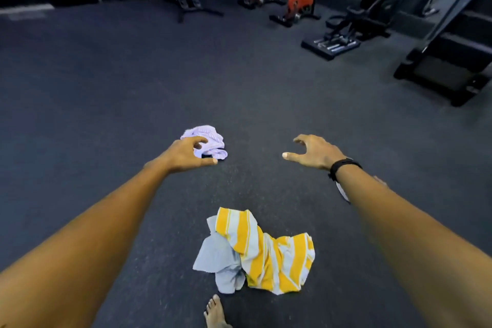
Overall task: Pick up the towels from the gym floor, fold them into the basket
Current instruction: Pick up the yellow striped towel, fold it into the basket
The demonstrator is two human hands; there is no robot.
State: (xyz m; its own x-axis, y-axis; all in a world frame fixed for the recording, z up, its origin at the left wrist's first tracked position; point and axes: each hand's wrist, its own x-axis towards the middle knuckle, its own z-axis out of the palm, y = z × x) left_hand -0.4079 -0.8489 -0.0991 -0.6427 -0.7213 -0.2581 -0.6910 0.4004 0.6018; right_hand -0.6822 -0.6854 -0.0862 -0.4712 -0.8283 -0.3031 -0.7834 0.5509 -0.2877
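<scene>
Down at the bottom edge a bare foot [214, 310] is standing on the dark gym floor [106, 93], and just ahead of it a yellow striped towel [269, 253] is lying crumpled, tangled with a pale blue towel [217, 258] that is touching its left side. Both arms are stretching out past this heap, which suggests the person is aiming further off. The left hand [186, 153] is hovering in front of a lilac towel [210, 138] bunched on the floor, fingers loosely curled and spread, holding nothing, probably shaping for a grab. The right hand [314, 150], with a black wristband [343, 165] on it, is hanging wide and empty over bare floor, likely for balance. Further back, exercise bikes [279, 0] and a black bench [354, 26] are lining the wall. No basket is showing anywhere, and all three towels are lying unfolded, so the job is looking barely begun.
</scene>
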